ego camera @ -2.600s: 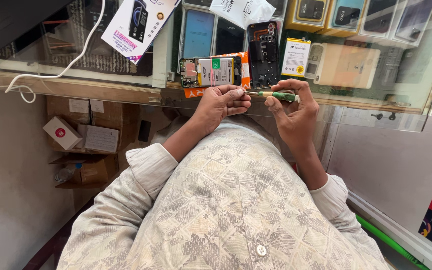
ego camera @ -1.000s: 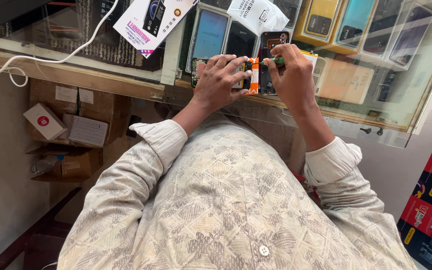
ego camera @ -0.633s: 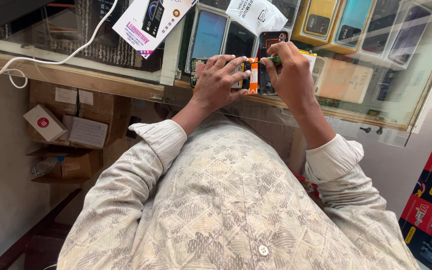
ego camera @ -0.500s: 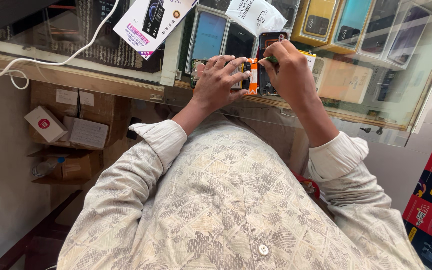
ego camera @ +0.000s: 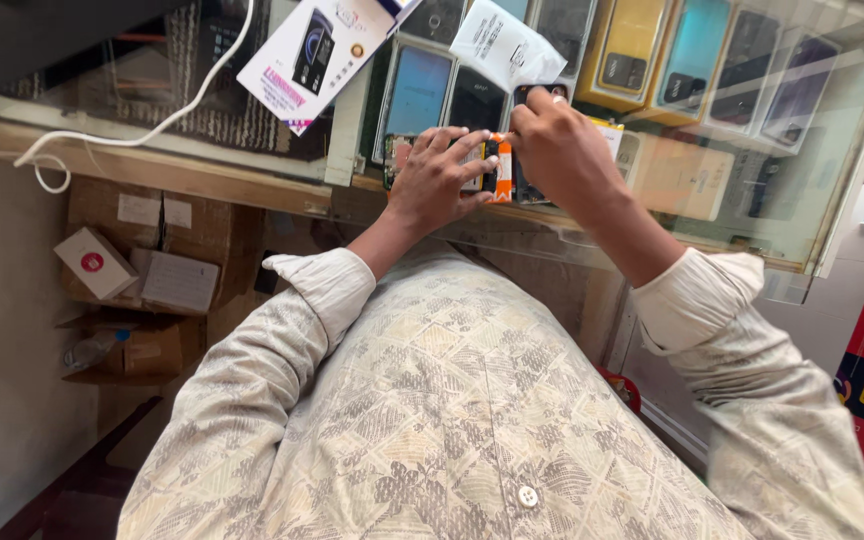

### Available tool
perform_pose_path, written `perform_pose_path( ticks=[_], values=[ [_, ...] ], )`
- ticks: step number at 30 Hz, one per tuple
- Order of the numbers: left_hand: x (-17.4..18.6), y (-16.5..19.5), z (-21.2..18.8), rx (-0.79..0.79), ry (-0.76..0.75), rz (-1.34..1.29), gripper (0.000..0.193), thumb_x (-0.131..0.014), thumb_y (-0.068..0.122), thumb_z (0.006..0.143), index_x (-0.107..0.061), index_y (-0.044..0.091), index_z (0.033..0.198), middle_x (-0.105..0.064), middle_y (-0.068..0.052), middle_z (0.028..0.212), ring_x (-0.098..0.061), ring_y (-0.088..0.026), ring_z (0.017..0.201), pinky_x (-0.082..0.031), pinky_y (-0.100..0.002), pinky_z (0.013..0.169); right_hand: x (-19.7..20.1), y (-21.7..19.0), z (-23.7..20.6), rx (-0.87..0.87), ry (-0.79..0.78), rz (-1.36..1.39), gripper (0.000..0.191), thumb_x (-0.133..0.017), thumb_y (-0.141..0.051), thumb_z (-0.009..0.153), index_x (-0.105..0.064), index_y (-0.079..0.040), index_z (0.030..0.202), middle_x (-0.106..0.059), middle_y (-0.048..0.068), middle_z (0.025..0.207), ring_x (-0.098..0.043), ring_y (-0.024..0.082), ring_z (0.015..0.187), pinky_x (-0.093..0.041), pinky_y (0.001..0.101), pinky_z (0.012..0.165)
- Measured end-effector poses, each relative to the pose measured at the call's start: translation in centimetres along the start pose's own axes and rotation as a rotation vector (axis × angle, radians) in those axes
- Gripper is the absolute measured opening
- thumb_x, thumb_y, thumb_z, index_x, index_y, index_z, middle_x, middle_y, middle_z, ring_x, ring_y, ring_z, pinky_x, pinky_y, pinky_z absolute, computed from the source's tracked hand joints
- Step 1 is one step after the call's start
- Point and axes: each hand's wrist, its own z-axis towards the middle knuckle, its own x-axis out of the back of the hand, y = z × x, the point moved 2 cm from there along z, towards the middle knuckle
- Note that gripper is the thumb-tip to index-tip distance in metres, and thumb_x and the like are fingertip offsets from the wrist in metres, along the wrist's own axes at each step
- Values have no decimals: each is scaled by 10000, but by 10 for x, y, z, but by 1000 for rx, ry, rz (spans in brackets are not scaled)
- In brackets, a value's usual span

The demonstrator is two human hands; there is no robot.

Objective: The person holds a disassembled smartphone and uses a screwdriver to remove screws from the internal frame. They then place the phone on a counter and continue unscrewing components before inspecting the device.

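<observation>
White cable point(ego camera: 167, 125), perhaps phone boxes point(ego camera: 697, 60)

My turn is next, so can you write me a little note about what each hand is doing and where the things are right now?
Left hand: flat on the opened phone with the orange strip, pinning it on the glass counter.
Right hand: fingers curled at the phone's upper right edge; what they hold is hidden.
Nearby: white phone box and a white paper packet lie further back on the counter.
Done: the phone lies open.
Left: it is not closed up; its inside shows too little to tell more.
</observation>
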Motion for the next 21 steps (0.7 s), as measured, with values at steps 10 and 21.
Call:
perform_pose_path(
  ticks=[10,21],
  values=[
    [-1,2,0,8,7,6,470,-845,449,798,-758,209,1192,-599,-68,1406,-518,-288,1299,-355,-476,1135,4,2,17,-11,-98,-75,271,-719,-226,910,-667,40,911,-658,168,903,-710,318,797,-577,407,696],
    [2,3,-1,5,30,-9,475,-838,424,783,-754,202,1194,-605,-75,1400,-522,-287,1292,-369,-466,1112,-2,-3,18,-20,-73,-95,261,-726,-270,926,-684,-13,904,-673,156,884,-723,309,790,-580,400,661]
  ],
)
